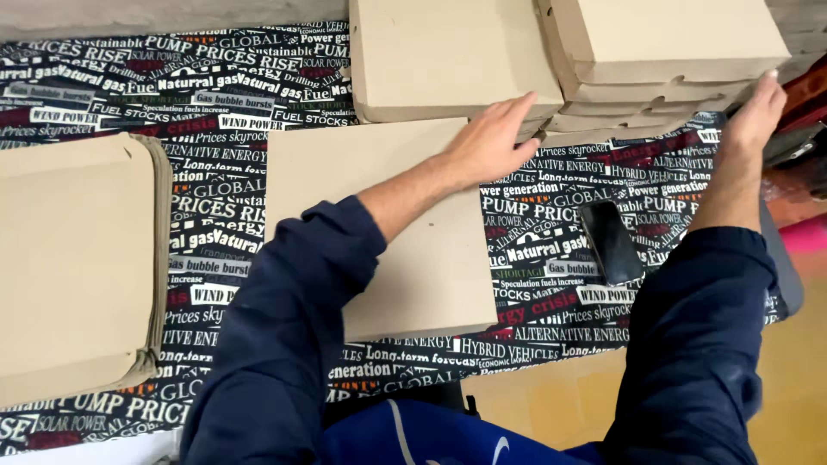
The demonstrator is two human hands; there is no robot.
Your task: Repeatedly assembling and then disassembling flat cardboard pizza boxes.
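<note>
Hands bracket stack of folded cardboard boxes (pixel 668 65) at table's far edge: left hand (pixel 495 138) open, flat against near side; right hand (pixel 754 112) open, fingertips on right corner, apparently steadying. Phone (pixel 610 241) between forearms.

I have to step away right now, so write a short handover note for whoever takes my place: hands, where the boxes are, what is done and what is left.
Left hand: open, flat at the far edge of the single closed cardboard box on the printed tablecloth.
Right hand: open, fingertips against the side of the stack of folded boxes at the far right.
A second folded stack lies beside it.
A pile of flat cardboard blanks lies at the left.
A dark phone lies between the arms.
Done: several boxes folded and stacked.
Left: the single box is not yet on a stack; the blanks are unfolded.
</note>
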